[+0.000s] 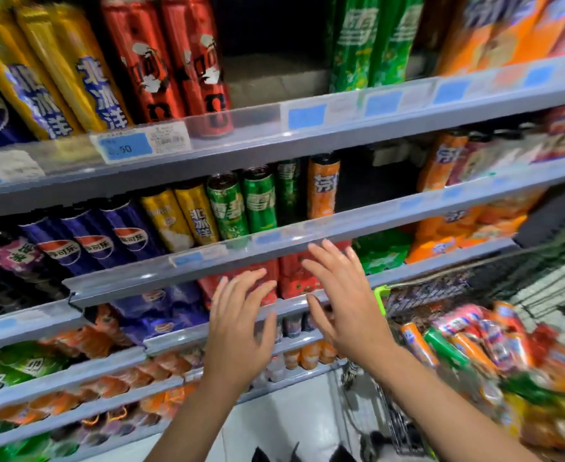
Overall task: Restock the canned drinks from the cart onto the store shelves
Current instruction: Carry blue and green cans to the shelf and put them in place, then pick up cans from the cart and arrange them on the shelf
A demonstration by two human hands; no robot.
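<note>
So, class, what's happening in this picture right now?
A person is restocking drinks at a store shelf. Both hands are empty, fingers spread: the left hand and right hand reach toward red cans on a lower shelf. The cart, at right, holds mixed cans.

I see grey shelves (341, 128) with blue price tags (126, 147). Red cans (161, 58) carry white and black figures, yellow cans (61, 68) blue-and-white lettering, dark blue cans (108, 235) red-white-blue roundels; others are speckled green cans (241, 205) and an orange can (322, 188).
</note>
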